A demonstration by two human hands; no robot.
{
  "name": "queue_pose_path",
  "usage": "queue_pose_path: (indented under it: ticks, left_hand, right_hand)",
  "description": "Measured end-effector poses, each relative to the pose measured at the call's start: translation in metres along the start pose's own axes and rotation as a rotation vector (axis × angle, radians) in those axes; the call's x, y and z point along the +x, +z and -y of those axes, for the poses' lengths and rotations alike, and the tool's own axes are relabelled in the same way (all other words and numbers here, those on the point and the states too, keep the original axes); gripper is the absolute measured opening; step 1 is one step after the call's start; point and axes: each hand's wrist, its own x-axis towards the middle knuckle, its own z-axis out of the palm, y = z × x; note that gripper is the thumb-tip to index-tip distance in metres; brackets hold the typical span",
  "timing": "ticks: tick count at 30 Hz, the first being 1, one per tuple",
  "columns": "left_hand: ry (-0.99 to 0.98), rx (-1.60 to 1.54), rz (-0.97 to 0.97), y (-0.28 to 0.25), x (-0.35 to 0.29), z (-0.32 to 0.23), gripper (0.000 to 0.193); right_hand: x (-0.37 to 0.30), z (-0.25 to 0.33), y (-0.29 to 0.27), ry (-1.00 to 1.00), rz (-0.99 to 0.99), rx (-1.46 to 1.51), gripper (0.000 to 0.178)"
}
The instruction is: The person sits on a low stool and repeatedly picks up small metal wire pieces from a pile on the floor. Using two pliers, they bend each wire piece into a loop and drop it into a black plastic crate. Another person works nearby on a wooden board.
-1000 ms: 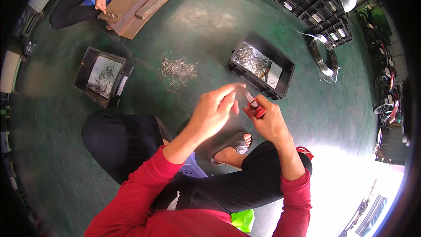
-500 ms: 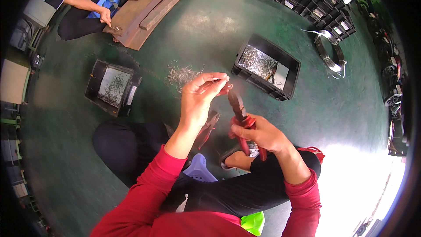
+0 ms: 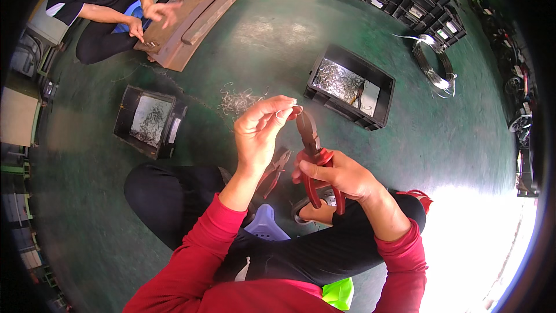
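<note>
While the right hand grips red-handled pliers, the left hand pinches thin wire; 1 wire pile lies beyond.

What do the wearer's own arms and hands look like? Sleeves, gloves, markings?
Left sleeve and right sleeve: plain red cloth, wrinkled, ending partway down the forearms; no markings visible. Left hand and right hand: ungloved, five-fingered human hands. No watch, band or cable visible at either wrist.

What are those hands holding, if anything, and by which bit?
The right hand grips red-handled pliers by the handles; anything the left hand pinches is too small to tell.
</note>
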Motion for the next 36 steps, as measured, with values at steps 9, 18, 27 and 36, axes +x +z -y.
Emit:
queue_pose_path:
  ticks: [9,18,27,36]
  left_hand:
    - [0.128,0.089,0.115,0.0,0.001,0.002,0.019]
    - [-0.325,0.501,0.122,-0.014,0.011,-0.026,0.036]
    - [-0.409,0.677,0.278,-0.014,0.007,-0.028,0.046]
    - [-0.691,0.169,0.206,-0.01,-0.001,-0.023,0.044]
  right_hand:
    - [0.0,-0.004,-0.005,0.012,-0.059,-0.07,0.031]
    - [0.0,-0.003,-0.005,0.016,-0.622,-0.702,0.037]
    - [-0.002,-0.003,0.001,-0.021,-0.669,-0.757,0.033]
    - [-0.004,-0.014,-0.006,-0.214,-0.863,-1.041,0.024]
